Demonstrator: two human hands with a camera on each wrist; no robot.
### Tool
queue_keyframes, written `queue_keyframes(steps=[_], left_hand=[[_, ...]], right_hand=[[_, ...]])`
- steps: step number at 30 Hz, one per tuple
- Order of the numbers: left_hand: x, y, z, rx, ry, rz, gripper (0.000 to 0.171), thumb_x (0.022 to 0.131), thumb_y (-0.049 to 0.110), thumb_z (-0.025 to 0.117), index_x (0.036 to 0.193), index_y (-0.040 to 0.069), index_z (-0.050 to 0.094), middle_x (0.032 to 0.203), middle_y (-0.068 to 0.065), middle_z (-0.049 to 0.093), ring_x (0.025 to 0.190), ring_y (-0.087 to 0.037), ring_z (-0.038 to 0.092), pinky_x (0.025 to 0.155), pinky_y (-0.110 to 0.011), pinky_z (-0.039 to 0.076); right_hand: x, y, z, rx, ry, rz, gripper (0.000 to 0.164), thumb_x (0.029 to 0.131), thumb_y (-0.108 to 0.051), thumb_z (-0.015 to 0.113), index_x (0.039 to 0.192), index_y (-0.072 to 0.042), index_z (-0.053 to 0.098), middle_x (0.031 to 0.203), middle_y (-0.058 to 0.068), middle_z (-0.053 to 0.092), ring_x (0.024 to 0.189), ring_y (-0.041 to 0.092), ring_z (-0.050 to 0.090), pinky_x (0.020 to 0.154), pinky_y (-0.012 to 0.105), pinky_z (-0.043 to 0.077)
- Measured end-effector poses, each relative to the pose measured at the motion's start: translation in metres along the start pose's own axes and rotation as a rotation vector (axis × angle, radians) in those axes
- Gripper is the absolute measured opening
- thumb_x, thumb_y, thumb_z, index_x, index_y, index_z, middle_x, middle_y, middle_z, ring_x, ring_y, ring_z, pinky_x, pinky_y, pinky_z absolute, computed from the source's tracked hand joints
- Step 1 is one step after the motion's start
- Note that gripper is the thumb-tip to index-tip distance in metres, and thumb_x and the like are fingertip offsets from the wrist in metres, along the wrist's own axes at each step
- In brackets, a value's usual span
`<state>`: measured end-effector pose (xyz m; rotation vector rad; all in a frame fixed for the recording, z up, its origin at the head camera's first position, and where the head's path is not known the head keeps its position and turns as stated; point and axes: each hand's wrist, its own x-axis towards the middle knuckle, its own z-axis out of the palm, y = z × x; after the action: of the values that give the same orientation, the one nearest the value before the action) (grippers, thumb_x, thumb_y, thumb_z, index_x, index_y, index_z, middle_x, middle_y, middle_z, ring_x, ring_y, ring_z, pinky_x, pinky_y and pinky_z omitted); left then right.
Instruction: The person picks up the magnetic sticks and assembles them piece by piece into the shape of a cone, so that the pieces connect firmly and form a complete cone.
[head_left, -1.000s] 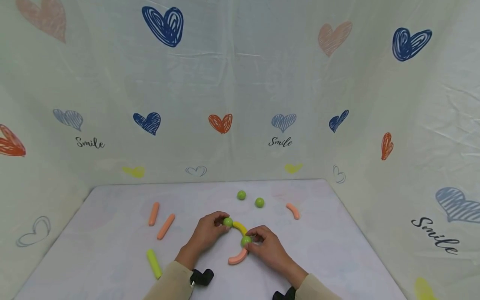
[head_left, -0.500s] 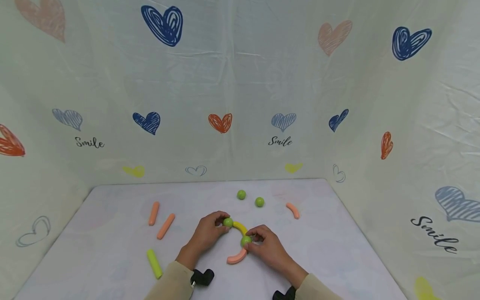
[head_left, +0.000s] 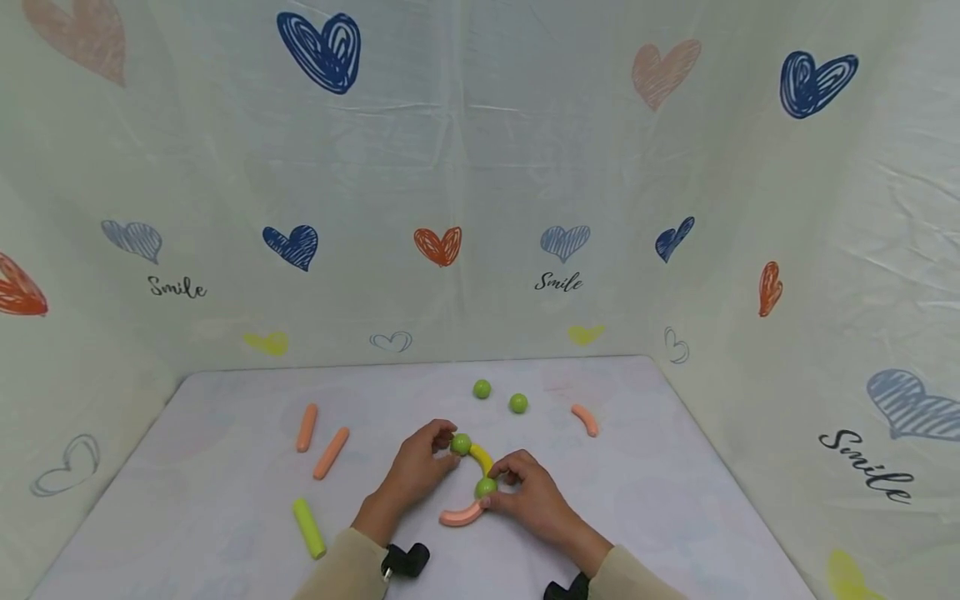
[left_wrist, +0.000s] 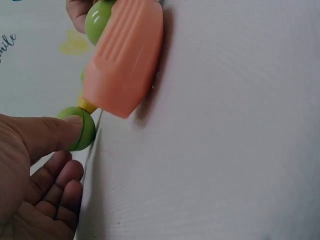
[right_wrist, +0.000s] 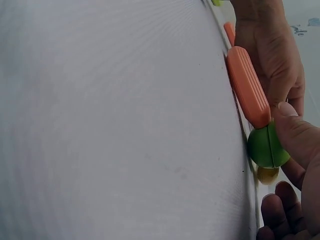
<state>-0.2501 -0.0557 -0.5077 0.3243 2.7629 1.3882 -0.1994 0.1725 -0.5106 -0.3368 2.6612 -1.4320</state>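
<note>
In the head view a chain of toy pieces lies between both hands: a green ball (head_left: 461, 444), a yellow curved rod (head_left: 482, 458), a second green ball (head_left: 486, 487) and an orange curved rod (head_left: 459, 518). My left hand (head_left: 414, 473) pinches the first ball at the chain's far end. The second ball is pinched by thumb and fingers of my right hand (head_left: 538, 502). From the left wrist, the ridged orange rod (left_wrist: 125, 55) looms large beyond the thumb. The right wrist view shows the orange rod (right_wrist: 247, 87) meeting the split green ball (right_wrist: 267, 145).
Two loose green balls (head_left: 482, 389) (head_left: 518, 403) sit at the back of the white table (head_left: 225, 500). A short orange curved rod (head_left: 585, 420) lies back right. At left are two straight orange rods (head_left: 307, 427) (head_left: 332, 453) and a yellow-green rod (head_left: 309, 528).
The orange curved rod has swung left and a little upward. The right hand's ball has shifted slightly left and nearer, while the left hand's ball has edged right.
</note>
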Motion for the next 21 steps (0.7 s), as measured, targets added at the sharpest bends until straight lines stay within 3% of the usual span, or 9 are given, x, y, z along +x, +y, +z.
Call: queue_keyframes(steps=[3,6,9,13,17,21], left_hand=[[-0.007,0.005,-0.003,0.021,-0.02,-0.045,0.034,0.091,0.013,0.082,0.118,0.01,0.062,0.109,-0.003,0.067,0.104,-0.021,0.065,0.092,-0.045,0.057],[-0.018,0.012,-0.007,0.03,-0.067,-0.05,0.027,0.093,0.02,0.081,0.11,0.012,0.062,0.105,-0.001,0.065,0.101,-0.019,0.062,0.089,-0.044,0.055],[-0.03,0.017,-0.007,0.029,-0.13,0.014,0.027,0.092,0.029,0.083,0.104,0.014,0.065,0.103,0.0,0.065,0.099,-0.018,0.06,0.087,-0.041,0.052],[-0.045,0.017,-0.001,0.046,-0.19,0.087,0.033,0.085,0.043,0.088,0.099,0.021,0.068,0.095,0.007,0.062,0.096,-0.014,0.051,0.082,-0.032,0.044],[-0.054,0.015,0.003,0.096,-0.196,0.142,0.03,0.083,0.05,0.088,0.091,0.028,0.068,0.089,0.012,0.057,0.095,-0.012,0.047,0.082,-0.032,0.04],[-0.058,0.012,0.001,0.141,-0.185,0.177,0.023,0.087,0.046,0.086,0.089,0.031,0.069,0.092,0.015,0.057,0.097,-0.01,0.049,0.084,-0.033,0.044]], right_hand=[[0.0,-0.001,0.001,-0.005,0.002,0.003,0.03,0.085,-0.038,0.089,0.106,-0.024,0.073,0.111,-0.006,0.06,0.1,0.011,0.056,0.086,0.025,0.048],[0.0,-0.003,-0.001,0.003,0.003,0.011,0.021,0.092,-0.038,0.083,0.104,-0.024,0.074,0.109,-0.006,0.06,0.099,0.012,0.056,0.085,0.025,0.048],[-0.001,-0.003,-0.003,0.03,0.009,0.025,0.015,0.101,-0.037,0.072,0.103,-0.023,0.076,0.108,-0.005,0.062,0.1,0.012,0.056,0.086,0.026,0.048],[0.0,-0.002,-0.005,0.05,0.022,0.042,0.021,0.107,-0.036,0.063,0.102,-0.022,0.078,0.107,-0.005,0.064,0.102,0.011,0.057,0.09,0.026,0.048],[-0.001,-0.003,-0.005,0.049,0.021,0.048,0.021,0.106,-0.037,0.064,0.1,-0.022,0.079,0.107,-0.006,0.065,0.102,0.012,0.058,0.09,0.027,0.048],[-0.003,-0.004,-0.005,0.043,0.016,0.036,0.02,0.104,-0.036,0.067,0.097,-0.022,0.079,0.106,-0.006,0.066,0.102,0.011,0.059,0.089,0.026,0.049]])
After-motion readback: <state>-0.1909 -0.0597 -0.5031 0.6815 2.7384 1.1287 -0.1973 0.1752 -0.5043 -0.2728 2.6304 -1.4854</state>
